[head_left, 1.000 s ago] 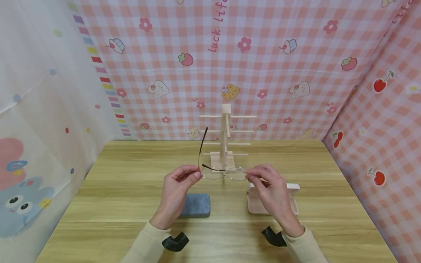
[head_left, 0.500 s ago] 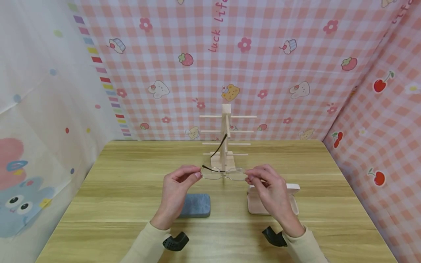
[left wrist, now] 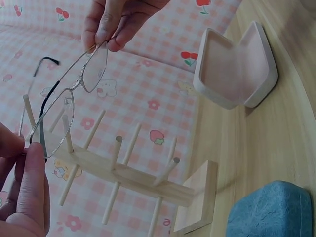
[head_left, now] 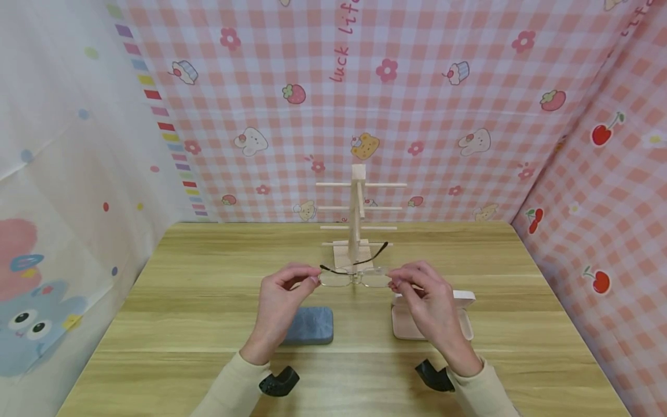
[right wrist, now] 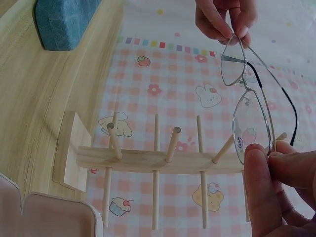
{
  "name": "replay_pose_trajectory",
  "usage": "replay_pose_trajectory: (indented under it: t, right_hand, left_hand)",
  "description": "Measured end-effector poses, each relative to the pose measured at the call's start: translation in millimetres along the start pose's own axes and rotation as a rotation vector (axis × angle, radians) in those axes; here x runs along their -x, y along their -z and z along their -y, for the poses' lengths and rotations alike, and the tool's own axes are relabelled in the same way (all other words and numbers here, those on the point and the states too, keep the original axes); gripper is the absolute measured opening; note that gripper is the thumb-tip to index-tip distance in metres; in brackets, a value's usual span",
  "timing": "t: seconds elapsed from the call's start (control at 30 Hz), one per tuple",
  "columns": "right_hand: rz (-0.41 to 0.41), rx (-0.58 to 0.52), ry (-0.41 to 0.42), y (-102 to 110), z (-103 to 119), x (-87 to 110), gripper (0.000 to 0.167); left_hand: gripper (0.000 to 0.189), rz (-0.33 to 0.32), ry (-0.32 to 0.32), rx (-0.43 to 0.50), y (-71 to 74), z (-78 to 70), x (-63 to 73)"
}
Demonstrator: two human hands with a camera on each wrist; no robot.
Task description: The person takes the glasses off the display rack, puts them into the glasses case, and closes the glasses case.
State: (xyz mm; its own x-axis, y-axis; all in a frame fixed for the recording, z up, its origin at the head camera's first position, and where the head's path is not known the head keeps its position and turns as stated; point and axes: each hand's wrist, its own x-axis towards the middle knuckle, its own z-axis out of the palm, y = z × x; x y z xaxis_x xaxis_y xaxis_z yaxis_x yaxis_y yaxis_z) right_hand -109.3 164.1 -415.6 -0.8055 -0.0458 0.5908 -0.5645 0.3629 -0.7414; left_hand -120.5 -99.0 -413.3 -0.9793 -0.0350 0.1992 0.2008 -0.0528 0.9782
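Note:
A pair of thin metal-rimmed eyeglasses with dark temple tips hangs above the table, held between both hands. My left hand pinches the frame's left end between thumb and fingers. At the opposite end, my right hand pinches the frame near the hinge. One temple lies folded behind the lenses; the other slants inward across them, only partly folded. In the left wrist view the glasses span from one hand to the other. Fingertips cover both hinges.
Behind the glasses stands a wooden display rack with several pegs. A blue glasses case, closed, lies below my left hand. Under my right hand sits an open pale pink case. Patterned cloth hangs behind the table.
The left temple has swung inward, from pointing away from me to slanting right behind the lenses. Both hands have stayed nearly in place, holding the frame ends.

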Motion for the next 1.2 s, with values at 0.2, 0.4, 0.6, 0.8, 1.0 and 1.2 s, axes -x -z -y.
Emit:
replay_pose_trajectory:
  t: [0.2,0.4,0.6,0.8,1.0,1.2]
  right_hand:
    - [0.003,0.026,0.007,1,0,0.0,0.028]
    - [0.014,0.021,0.0,1,-1,0.6,0.028]
    - [0.018,0.026,-0.007,1,-2,0.6,0.027]
    - [0.013,0.011,-0.021,1,-2,1.4,0.027]
    - [0.015,-0.053,-0.079,4,-5,1.6,0.024]
    - [0.043,-0.134,-0.187,10,-7,1.8,0.018]
  left_hand:
    - [0.013,0.011,0.019,-0.055,0.0,0.2,-0.3]
    - [0.014,0.018,0.012,-0.1,0.7,0.6,-1.1]
    - [0.014,0.03,0.02,-0.12,1.4,0.4,-0.7]
    - [0.014,0.056,0.013,-0.149,3.1,1.7,-0.7]
    - [0.019,0.129,-0.032,-0.124,6.8,3.5,-0.4]
    - [0.026,0.217,-0.096,-0.107,9.4,5.3,0.6]
